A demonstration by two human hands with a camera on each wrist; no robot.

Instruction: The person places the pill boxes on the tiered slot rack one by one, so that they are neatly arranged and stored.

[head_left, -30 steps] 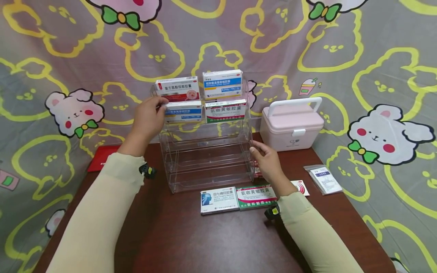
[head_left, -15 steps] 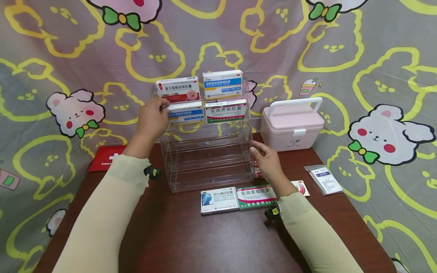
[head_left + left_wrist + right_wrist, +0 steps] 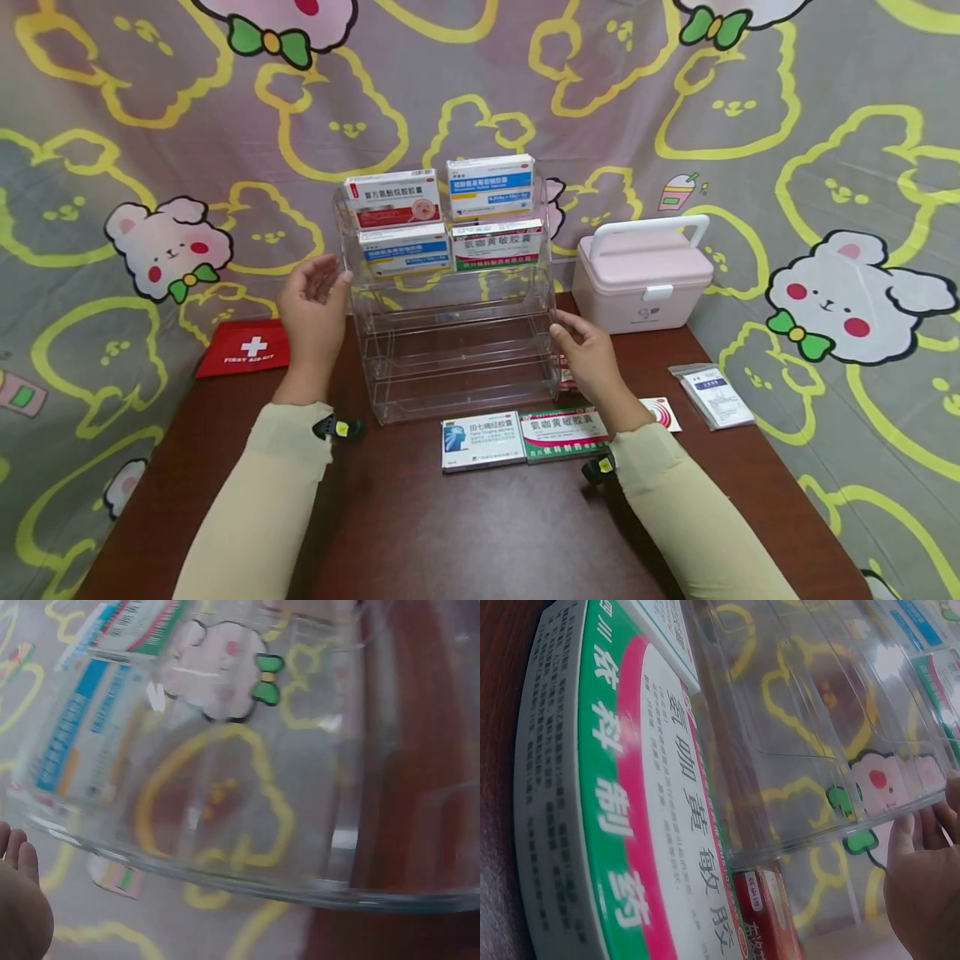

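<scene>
A clear plastic tiered display rack (image 3: 457, 367) stands on the table, with medicine boxes on its two upper tiers. The top holds a red-and-white box (image 3: 392, 198) and a blue-and-white box (image 3: 491, 188). Below them sit another blue-and-white box (image 3: 405, 250) and a green-and-white box (image 3: 497, 247). My left hand (image 3: 311, 312) is beside the rack's left side, fingers loosely bent and holding nothing; part of it shows in the left wrist view. With thumb and fingertips, my right hand (image 3: 588, 354) holds the rack's right side edge, also seen in the right wrist view.
Before the rack lie a white-and-blue medicine box (image 3: 482, 442) and a green-and-white box (image 3: 564, 433). A pink lidded case (image 3: 641, 283) stands at the back right, near a bagged packet (image 3: 712, 396). A red first aid pouch (image 3: 243, 347) lies at left. Patterned cloth (image 3: 480, 67) hangs behind.
My left hand has let go of the lower blue-and-white box and moved down and left, off the rack's boxes. That box shifted slightly right. My right hand has stayed in place.
</scene>
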